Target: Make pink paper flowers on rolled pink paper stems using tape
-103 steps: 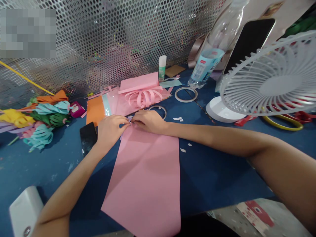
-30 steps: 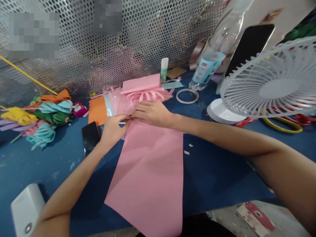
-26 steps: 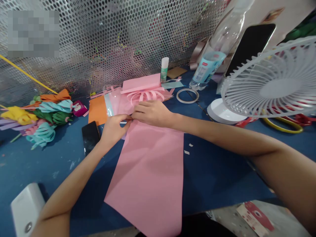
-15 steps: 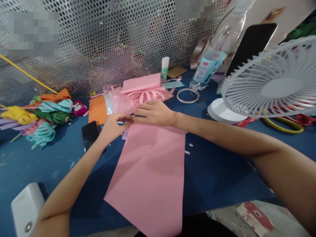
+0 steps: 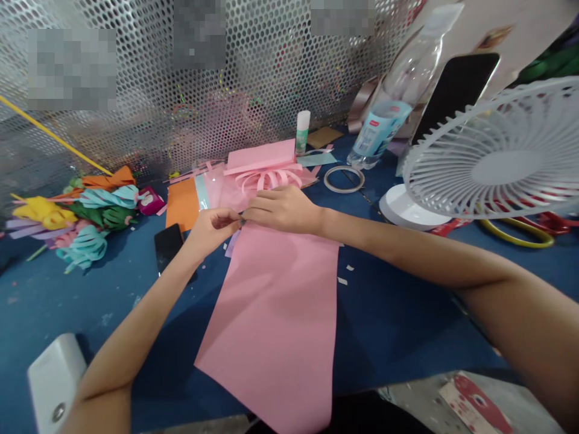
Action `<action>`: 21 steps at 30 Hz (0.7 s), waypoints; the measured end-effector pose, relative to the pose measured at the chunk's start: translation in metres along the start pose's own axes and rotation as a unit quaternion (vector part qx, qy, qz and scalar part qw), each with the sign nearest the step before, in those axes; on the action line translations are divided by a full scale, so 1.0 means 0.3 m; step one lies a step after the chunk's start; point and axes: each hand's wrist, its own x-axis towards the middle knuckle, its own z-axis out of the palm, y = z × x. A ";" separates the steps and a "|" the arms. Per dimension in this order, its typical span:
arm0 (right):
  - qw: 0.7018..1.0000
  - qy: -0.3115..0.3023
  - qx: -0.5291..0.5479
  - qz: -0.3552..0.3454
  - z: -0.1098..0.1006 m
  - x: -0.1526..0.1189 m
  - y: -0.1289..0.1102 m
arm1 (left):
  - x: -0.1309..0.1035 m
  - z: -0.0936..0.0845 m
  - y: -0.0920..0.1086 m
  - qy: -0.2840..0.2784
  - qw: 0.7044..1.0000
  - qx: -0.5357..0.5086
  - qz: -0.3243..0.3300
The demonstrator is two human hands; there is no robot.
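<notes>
A long sheet of pink paper lies on the blue table, its near end hanging past the front edge. My left hand pinches the sheet's far left corner between thumb and fingertips. Across the far edge rests my right hand, its fingers together and bent over the paper, their tips meeting those of the left. The right thumb and the pinched bit of paper are mostly hidden. Just behind the hands lie curled pink paper strips and a folded pink piece.
A glue stick, a tape roll and a bottle stand behind. On the right are a white fan and yellow-handled scissors. Paper flowers, a dark phone and a white device lie left.
The view has shifted slightly. The right hand's fingers have drawn closer together over the paper's far edge; the left hand keeps its pinch, and the sheet lies nearly the same.
</notes>
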 end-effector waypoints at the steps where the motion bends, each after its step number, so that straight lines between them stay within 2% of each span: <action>1: 1.000 -0.012 0.014 0.016 -0.004 0.007 -0.003 | -0.003 -0.003 0.012 0.004 0.999 0.033 0.016; 5: 0.992 -0.044 0.086 0.086 -0.033 0.048 -0.005 | -0.028 -0.019 0.084 0.043 0.973 0.212 0.083; 8: 0.985 -0.033 0.117 0.120 -0.075 0.110 0.021 | -0.042 -0.045 0.150 0.095 0.928 0.330 0.142; 11: 0.986 -0.030 0.100 0.127 -0.144 0.207 0.072 | -0.034 -0.086 0.230 0.160 0.880 0.406 0.189; 14: 0.992 -0.013 0.033 0.122 -0.232 0.311 0.130 | -0.007 -0.133 0.322 0.226 0.845 0.427 0.227; 17: 0.989 0.026 0.021 0.146 -0.308 0.382 0.176 | 0.023 -0.165 0.405 0.272 0.823 0.413 0.280; 21: 0.981 0.084 0.049 0.169 -0.339 0.412 0.215 | 0.051 -0.178 0.466 0.279 0.826 0.407 0.275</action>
